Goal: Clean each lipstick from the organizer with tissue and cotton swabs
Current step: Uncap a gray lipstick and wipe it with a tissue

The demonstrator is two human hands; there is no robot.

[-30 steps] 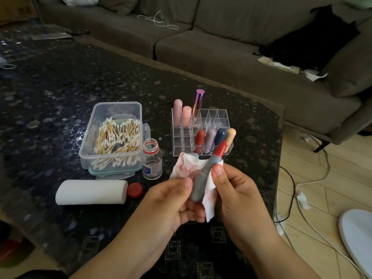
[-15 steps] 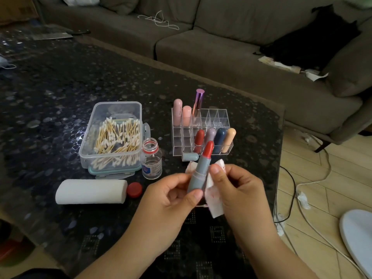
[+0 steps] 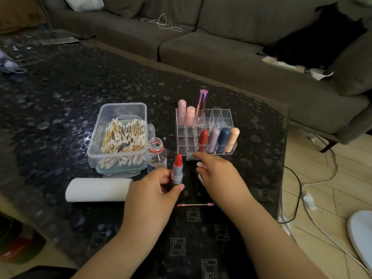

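My left hand (image 3: 153,190) grips a grey lipstick (image 3: 177,174) upright, its red bullet uncapped. My right hand (image 3: 217,174) reaches forward, forefinger at the grey cap (image 3: 189,157) lying in front of the clear organizer (image 3: 219,115). A white tissue (image 3: 201,179) peeks out from under that hand's palm, tucked in its fingers. The organizer holds two pink lipsticks (image 3: 181,112) and a purple metallic one (image 3: 202,103) at the back. In its front row stand red (image 3: 203,137), lilac, navy and peach ones. A used cotton swab (image 3: 195,205) lies on the table between my wrists.
A clear box of cotton swabs (image 3: 120,137) stands left of the organizer, with an open small bottle (image 3: 157,156) beside it. A white tissue roll (image 3: 98,189) lies near the front left. The table's right edge (image 3: 281,168) drops to a floor with cables. A sofa runs behind.
My hands have parted. The left one alone now holds the lipstick upright and further left. The right one has moved forward with the tissue to the grey cap, uncovering the used swab.
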